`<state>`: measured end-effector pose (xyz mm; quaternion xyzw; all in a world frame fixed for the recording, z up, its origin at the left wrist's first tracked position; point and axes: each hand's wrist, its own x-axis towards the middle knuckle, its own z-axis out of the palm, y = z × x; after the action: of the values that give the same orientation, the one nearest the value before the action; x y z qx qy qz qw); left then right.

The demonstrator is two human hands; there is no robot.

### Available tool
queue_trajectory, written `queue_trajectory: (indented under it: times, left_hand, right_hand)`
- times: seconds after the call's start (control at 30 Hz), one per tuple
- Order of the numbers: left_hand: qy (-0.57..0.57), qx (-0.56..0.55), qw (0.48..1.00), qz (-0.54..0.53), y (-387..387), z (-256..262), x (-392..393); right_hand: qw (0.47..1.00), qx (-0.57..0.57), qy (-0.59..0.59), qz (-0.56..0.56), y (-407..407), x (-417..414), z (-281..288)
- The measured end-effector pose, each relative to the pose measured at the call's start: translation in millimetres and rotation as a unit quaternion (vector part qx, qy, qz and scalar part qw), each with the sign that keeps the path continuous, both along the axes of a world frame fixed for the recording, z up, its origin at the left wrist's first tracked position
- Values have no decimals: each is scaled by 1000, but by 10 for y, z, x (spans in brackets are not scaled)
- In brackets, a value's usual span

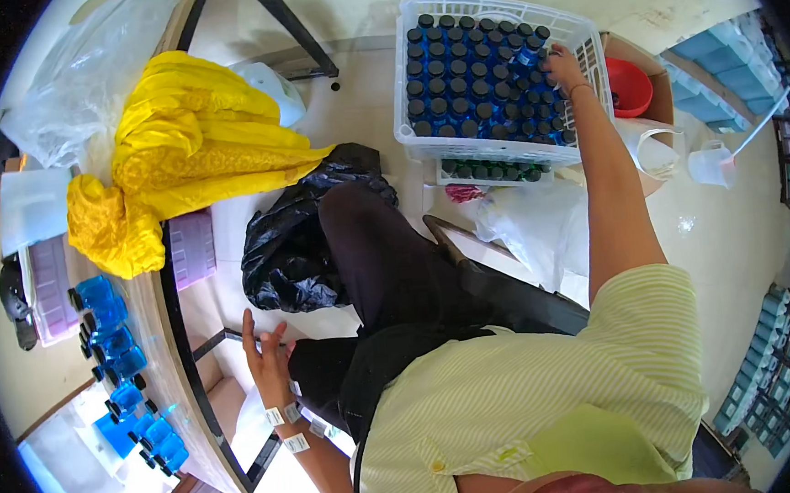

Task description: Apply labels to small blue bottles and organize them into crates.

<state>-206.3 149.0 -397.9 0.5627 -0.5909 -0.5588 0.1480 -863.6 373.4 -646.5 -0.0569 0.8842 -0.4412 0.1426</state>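
Note:
My right hand (563,70) reaches into a white plastic crate (491,145) packed with blue bottles (457,70) that have black caps. Its fingers are beside a tilted blue bottle (528,54) that sits higher than its neighbours and bears a label. Whether the fingers grip it is unclear. Low on the other side, my left hand (265,358) hangs near my knee with fingers apart and nothing in it. Several small white printed stickers (296,444) are stuck along that wrist and forearm.
On the wooden table (161,345) stand several blue bottles (117,352), near a yellow cloth (202,136). A black plastic bag (292,253) lies on the floor. Green-bottle crate (496,171) sits under the white one. A red bowl (630,86) and plastic jug (711,164) are rightward.

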Motion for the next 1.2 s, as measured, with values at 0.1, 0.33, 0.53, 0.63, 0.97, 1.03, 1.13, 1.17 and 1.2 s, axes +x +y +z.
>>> queue_trajectory:
  times: [0.1,0.33,0.53,0.63,0.97,1.03,1.13,1.17,1.2]
  left_hand:
    - [128,33,990,40,-92,107,-107]
    - [455,138,873,108,-386,132,-479]
    - [507,174,835,122,-450,279,-503]
    - [497,138,848,118,-431,357,-355]
    - [541,-105,817,171,-760,557,200]
    - [241,-378,844,295,-1042,590,519]
    - [-166,-637,654,372,-1490,625,948]
    - [-164,-638,653,373,-1601,623,1028]
    - [-205,-592,693,358,-1699,636,1091]
  right_hand:
    - [989,-141,-33,27,-119,315,691]
    - [883,-253,34,395,-1451,2578,2469]
    - [659,-282,83,692,-1907,4290,2906]
    - [607,-308,97,726,-2042,4720,2918]
    - [654,-359,-80,661,-1955,4820,3153]
    - [664,-361,-110,645,-1954,4727,3205]
    - [673,-365,-145,626,-1970,4726,3214]
    - [669,-370,-147,627,-1979,4737,3214]
    - [668,-372,-143,628,-1991,4757,3215]
